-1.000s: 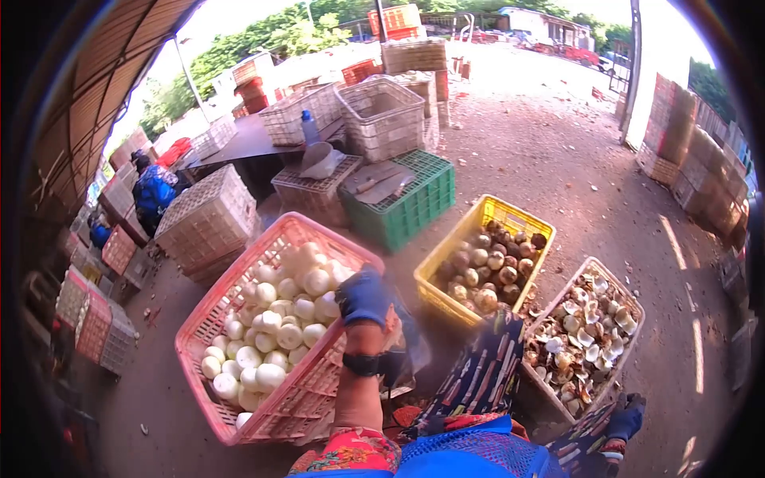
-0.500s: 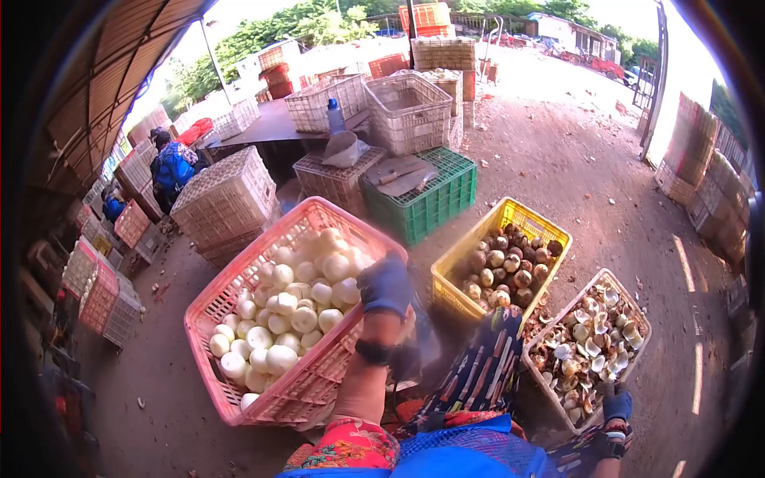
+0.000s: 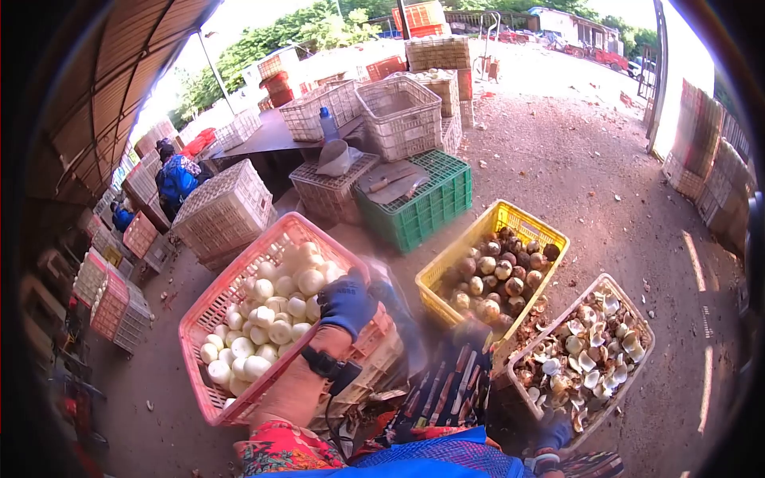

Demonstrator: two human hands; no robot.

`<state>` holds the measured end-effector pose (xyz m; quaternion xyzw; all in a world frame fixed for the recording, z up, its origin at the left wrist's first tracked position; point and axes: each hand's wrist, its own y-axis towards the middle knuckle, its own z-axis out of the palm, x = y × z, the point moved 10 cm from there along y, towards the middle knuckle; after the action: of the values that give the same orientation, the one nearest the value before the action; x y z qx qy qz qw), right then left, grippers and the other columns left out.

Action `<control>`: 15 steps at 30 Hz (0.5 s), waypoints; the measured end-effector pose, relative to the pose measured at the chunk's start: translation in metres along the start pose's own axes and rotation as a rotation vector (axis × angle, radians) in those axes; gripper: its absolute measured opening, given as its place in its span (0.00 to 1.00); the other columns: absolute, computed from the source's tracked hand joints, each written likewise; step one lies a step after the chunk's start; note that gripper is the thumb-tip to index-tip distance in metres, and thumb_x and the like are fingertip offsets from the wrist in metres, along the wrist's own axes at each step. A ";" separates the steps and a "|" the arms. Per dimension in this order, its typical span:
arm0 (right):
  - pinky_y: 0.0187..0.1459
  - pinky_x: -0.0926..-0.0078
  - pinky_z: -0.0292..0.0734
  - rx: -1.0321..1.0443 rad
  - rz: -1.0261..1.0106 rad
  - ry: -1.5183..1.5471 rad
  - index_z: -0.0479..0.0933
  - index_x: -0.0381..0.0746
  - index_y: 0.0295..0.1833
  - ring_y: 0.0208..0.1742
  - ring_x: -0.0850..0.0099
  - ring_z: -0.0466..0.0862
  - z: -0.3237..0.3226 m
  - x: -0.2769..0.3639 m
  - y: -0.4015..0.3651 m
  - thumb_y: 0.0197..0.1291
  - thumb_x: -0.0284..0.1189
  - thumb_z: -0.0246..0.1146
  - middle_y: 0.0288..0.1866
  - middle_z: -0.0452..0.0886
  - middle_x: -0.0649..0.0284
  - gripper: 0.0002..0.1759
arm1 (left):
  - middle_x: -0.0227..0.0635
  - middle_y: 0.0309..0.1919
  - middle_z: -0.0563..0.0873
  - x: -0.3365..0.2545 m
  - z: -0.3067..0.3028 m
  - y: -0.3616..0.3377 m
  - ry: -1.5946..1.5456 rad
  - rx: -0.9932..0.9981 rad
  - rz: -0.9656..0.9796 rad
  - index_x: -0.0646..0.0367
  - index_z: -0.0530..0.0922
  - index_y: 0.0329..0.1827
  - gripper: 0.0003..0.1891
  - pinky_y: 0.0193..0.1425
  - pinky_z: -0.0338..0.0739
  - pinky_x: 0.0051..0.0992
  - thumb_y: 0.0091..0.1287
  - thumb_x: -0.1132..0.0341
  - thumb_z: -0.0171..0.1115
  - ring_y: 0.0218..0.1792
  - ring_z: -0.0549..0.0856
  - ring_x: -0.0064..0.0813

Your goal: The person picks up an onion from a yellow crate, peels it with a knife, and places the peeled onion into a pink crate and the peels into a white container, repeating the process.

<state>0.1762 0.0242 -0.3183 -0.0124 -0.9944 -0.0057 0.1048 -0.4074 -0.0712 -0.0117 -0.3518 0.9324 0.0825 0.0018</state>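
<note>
My left hand (image 3: 348,303), in a blue glove, is closed over the near right rim of a pink plastic crate (image 3: 209,410). Inside that crate lie many round white bulbs (image 3: 256,338) that look like peeled onions. Low on the right, my right hand (image 3: 555,430), also blue-gloved, is smeared by motion at the near edge of a pale crate (image 3: 649,338). Curved white and brown peelings (image 3: 586,360) fill the pale crate. Between the two, a yellow crate (image 3: 426,279) holds dark brown, unpeeled-looking bulbs (image 3: 504,271).
Behind the pink crate stand a green crate (image 3: 426,215) with flat tools on top and stacked pale crates (image 3: 227,211). A table (image 3: 267,131) carries more crates and a blue bottle (image 3: 327,123). At the far left a person in blue (image 3: 177,179) bends over.
My left hand has moved left and slightly down along with the crate's rim, and the crate sits lower in view. My right hand has shifted left and down toward me.
</note>
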 end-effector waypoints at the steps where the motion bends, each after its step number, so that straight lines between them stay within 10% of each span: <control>1: 0.49 0.47 0.76 -0.032 -0.010 -0.014 0.84 0.38 0.41 0.46 0.44 0.82 -0.001 0.002 0.002 0.67 0.50 0.56 0.43 0.82 0.43 0.25 | 0.55 0.35 0.87 0.004 0.012 0.005 0.005 0.036 0.009 0.59 0.74 0.49 0.24 0.47 0.80 0.50 0.69 0.44 0.57 0.41 0.88 0.55; 8: 0.47 0.47 0.77 0.192 -0.086 0.123 0.84 0.39 0.40 0.43 0.45 0.84 -0.009 0.015 0.019 0.68 0.49 0.55 0.39 0.84 0.46 0.24 | 0.50 0.37 0.84 0.020 0.057 0.025 0.185 0.174 0.326 0.61 0.76 0.51 0.20 0.44 0.79 0.43 0.74 0.50 0.53 0.37 0.86 0.47; 15: 0.44 0.48 0.75 0.089 -0.044 0.112 0.82 0.39 0.35 0.41 0.47 0.83 -0.012 0.012 0.018 0.70 0.47 0.54 0.36 0.83 0.48 0.24 | 0.49 0.44 0.82 0.020 0.044 0.021 -0.059 0.170 0.201 0.63 0.72 0.56 0.33 0.46 0.78 0.44 0.63 0.42 0.65 0.42 0.84 0.49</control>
<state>0.1675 0.0420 -0.3040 0.0144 -0.9863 0.0356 0.1607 -0.4385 -0.0623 -0.0533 -0.2525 0.9662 0.0132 0.0507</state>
